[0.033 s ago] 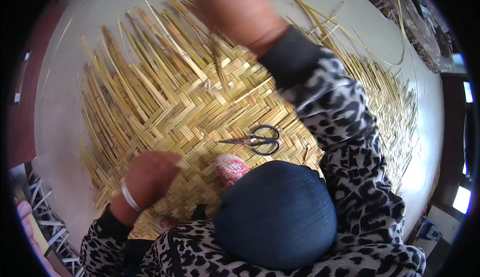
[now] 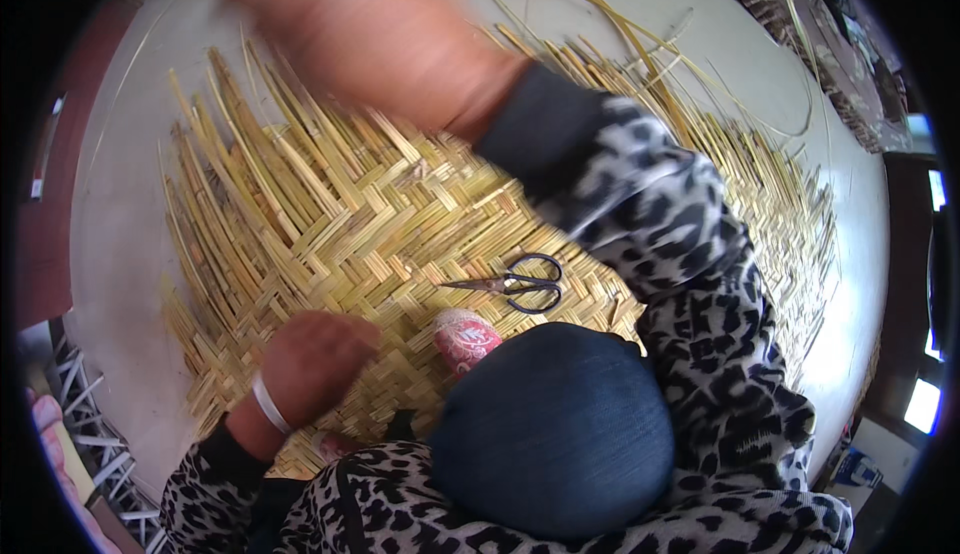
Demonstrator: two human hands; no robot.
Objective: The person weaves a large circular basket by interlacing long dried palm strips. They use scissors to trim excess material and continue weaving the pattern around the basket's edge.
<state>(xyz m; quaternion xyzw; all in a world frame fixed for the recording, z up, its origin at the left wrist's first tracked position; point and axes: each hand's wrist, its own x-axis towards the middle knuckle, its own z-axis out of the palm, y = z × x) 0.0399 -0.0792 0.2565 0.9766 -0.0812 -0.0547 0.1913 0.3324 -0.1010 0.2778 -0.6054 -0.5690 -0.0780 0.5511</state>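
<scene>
A mat (image 2: pixel 400 244) of split reed or cane strips, woven in a zigzag pattern, lies beneath me. Loose strip ends (image 2: pixel 225 169) fan out along its far left edge. Over that far edge my right hand (image 2: pixel 370 34) is raised and smeared by motion; its fingers cannot be made out. My left hand (image 2: pixel 315 359), with a white band at the wrist, hovers over the near left part of the mat, its fingers blurred. Between the hands, a pair of scissors (image 2: pixel 510 283) with dark handles rests on the weave, points to the left.
My bent knee (image 2: pixel 555 429) in dark blue and a pink patterned shoe (image 2: pixel 466 340) are on the mat. Long loose strips (image 2: pixel 640 39) curl across the pale floor (image 2: pixel 110 244) at the far right. Patterned cloth (image 2: pixel 800 39) lies beyond, and a white lattice rack (image 2: pixel 95 404) stands at left.
My right hand has swept left and a little nearer across the far edge of the mat. The left hand has shifted slightly to the right. The scissors stay put.
</scene>
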